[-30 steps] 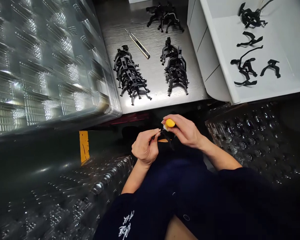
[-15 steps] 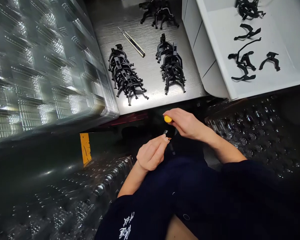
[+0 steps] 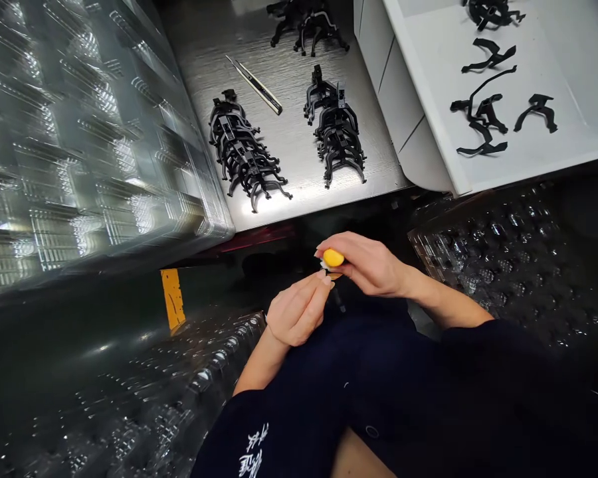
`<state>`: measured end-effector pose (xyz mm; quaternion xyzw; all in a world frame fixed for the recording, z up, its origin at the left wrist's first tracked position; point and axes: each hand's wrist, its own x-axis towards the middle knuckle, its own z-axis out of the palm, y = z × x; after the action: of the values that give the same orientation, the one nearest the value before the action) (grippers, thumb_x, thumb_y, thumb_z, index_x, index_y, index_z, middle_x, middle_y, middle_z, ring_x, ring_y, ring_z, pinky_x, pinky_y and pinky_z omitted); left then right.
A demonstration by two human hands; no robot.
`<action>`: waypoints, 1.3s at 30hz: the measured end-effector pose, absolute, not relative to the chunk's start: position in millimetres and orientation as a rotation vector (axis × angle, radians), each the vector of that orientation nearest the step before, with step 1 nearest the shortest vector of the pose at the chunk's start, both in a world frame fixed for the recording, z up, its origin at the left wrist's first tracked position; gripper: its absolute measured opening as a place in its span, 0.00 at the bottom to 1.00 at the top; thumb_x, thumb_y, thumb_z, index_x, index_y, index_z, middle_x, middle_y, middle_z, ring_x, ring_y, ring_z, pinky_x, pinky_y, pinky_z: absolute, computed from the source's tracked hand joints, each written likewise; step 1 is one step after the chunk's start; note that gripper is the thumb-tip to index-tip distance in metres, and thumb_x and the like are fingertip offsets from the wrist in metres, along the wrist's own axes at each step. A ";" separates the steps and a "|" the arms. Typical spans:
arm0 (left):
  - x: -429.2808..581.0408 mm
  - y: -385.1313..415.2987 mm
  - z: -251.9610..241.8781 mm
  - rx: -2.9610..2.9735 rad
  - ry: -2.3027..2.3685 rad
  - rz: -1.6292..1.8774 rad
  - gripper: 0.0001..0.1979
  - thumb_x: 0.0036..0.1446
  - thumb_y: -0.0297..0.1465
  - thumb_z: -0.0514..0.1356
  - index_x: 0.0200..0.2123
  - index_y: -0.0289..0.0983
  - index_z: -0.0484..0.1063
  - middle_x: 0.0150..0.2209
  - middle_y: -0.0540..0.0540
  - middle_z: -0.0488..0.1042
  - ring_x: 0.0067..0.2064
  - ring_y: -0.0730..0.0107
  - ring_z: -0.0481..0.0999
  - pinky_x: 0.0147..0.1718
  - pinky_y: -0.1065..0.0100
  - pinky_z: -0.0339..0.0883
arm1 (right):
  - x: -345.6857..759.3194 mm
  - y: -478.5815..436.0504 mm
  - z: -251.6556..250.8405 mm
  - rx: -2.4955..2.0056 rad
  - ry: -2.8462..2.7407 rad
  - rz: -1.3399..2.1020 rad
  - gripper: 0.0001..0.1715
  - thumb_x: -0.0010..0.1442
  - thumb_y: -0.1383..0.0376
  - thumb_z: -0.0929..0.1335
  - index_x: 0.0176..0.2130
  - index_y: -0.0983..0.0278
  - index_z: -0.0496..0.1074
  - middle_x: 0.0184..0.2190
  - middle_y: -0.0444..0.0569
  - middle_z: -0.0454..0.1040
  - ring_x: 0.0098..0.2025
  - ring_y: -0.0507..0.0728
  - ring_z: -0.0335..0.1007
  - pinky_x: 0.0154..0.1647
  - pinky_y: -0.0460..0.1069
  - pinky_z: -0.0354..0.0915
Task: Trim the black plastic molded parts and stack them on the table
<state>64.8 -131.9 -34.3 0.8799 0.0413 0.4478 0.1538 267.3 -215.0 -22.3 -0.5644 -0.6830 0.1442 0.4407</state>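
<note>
Yellow piece (image 3: 333, 258) held in our R hand (image 3: 371, 263); our L hand (image 3: 298, 309) narrow at 7 o'clock, contents unclear.

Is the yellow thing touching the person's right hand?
Touching. The head view shows the right hand with its fingers curled against the yellow thing, holding it.

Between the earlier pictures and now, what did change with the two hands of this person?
The right hand lifted the yellow rounded object away, then brought it back down, close to the left hand. The left hand turned and sits lower now. Nothing was visibly let go. The black plastic parts stayed in their rows on the steel surface.
</note>
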 end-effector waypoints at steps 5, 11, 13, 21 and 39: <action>71.8 -132.3 -33.0 2.395 0.330 1.371 0.18 0.60 0.18 0.64 0.53 0.34 0.74 0.41 0.44 0.83 0.40 0.67 0.85 0.39 0.71 0.81 | 263.2 -214.2 -25.6 -1.507 -1.616 0.213 0.15 0.72 0.68 0.63 0.57 0.64 0.68 0.45 0.56 0.80 0.46 0.60 0.78 0.49 0.55 0.77; 78.3 -137.2 -35.2 2.073 0.598 1.375 0.11 0.60 0.20 0.66 0.44 0.38 0.77 0.37 0.49 0.82 0.34 0.72 0.83 0.33 0.72 0.79 | 264.9 -213.8 -34.0 -1.463 -1.567 0.336 0.15 0.72 0.65 0.64 0.56 0.63 0.70 0.47 0.55 0.80 0.49 0.60 0.78 0.53 0.55 0.76; 78.7 -139.2 -38.5 1.834 0.714 1.322 0.08 0.62 0.22 0.65 0.43 0.40 0.77 0.36 0.51 0.80 0.33 0.72 0.82 0.29 0.71 0.79 | 269.7 -213.6 -38.1 -1.565 -1.460 0.378 0.15 0.72 0.63 0.64 0.56 0.62 0.70 0.47 0.54 0.81 0.48 0.60 0.79 0.53 0.56 0.76; 92.2 -138.9 -42.9 1.395 0.852 1.296 0.04 0.62 0.30 0.68 0.36 0.37 0.77 0.33 0.53 0.76 0.31 0.74 0.82 0.26 0.76 0.78 | 241.4 -220.9 -26.0 -1.424 -1.342 0.294 0.18 0.70 0.66 0.66 0.59 0.61 0.68 0.48 0.54 0.81 0.51 0.60 0.79 0.54 0.57 0.77; 84.5 -137.8 -43.0 1.685 0.827 1.370 0.02 0.64 0.26 0.65 0.40 0.38 0.77 0.35 0.51 0.78 0.33 0.74 0.81 0.28 0.74 0.79 | 252.9 -211.7 -37.1 -1.504 -1.339 0.334 0.16 0.71 0.66 0.65 0.57 0.62 0.69 0.47 0.55 0.81 0.49 0.60 0.79 0.54 0.56 0.76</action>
<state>84.5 -137.8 -43.0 0.6654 0.3266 0.5409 0.3974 252.9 -211.7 -37.1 -0.6280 -0.5593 0.1394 0.5229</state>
